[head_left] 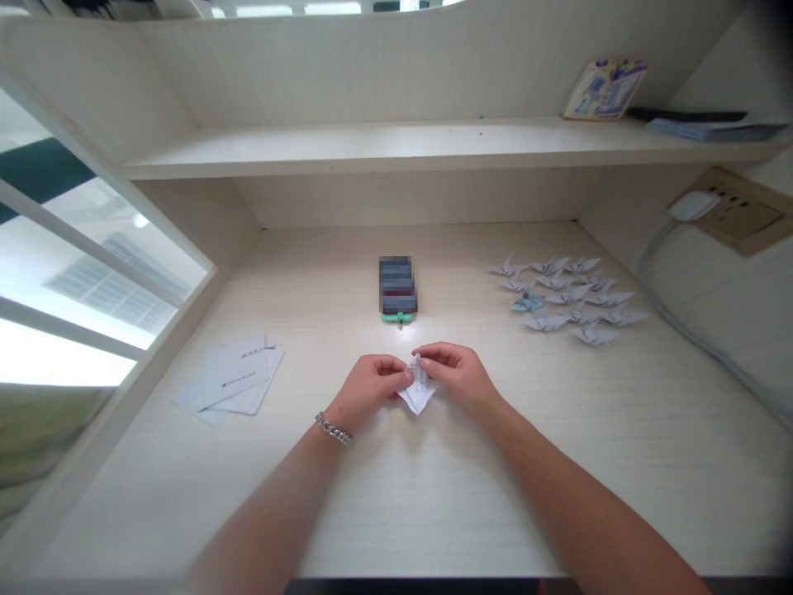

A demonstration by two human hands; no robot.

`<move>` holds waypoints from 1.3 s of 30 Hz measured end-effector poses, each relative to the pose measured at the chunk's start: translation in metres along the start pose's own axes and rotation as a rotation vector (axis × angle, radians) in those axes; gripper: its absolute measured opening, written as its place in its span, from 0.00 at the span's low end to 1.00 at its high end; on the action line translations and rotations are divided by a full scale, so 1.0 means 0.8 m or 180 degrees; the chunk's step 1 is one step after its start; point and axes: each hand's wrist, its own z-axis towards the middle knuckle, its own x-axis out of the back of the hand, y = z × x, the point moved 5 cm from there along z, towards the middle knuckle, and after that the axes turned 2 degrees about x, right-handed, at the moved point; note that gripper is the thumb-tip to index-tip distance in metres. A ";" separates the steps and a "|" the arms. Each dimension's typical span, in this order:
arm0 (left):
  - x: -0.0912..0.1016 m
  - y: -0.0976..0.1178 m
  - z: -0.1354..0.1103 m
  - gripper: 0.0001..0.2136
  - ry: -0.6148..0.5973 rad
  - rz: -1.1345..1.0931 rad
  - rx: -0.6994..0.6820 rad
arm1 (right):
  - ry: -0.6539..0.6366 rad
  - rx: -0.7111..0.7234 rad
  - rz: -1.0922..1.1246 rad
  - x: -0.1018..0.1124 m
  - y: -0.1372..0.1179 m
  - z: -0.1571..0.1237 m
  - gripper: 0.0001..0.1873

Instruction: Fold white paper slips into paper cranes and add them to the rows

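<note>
A small piece of folded white paper is held over the middle of the desk, one point of it facing me. My left hand pinches its left side between thumb and fingers. On the opposite side, my right hand grips the paper near its upper tip. Faint printed marks show on the paper between my thumbs. Just beyond my hands lies a phone in a green-edged case, its screen pixelated. Several folded paper cranes sit grouped at the right, one of them blue.
Loose paper sheets lie on the desk at the left. Above the back runs a shelf with a small colourful box and flat items. A grey cable hangs from a wall socket on the right.
</note>
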 end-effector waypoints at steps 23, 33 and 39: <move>0.001 0.002 -0.004 0.08 -0.0227 0.0454 0.0051 | 0.0408 0.0084 0.0019 0.012 -0.005 0.001 0.14; -0.003 0.002 -0.004 0.08 -0.0186 0.0363 -0.0046 | 0.0101 0.0136 -0.0325 -0.002 -0.003 -0.005 0.15; -0.002 0.004 -0.005 0.09 -0.0168 0.0513 -0.0100 | 0.0144 0.0049 -0.0102 0.002 -0.004 -0.002 0.14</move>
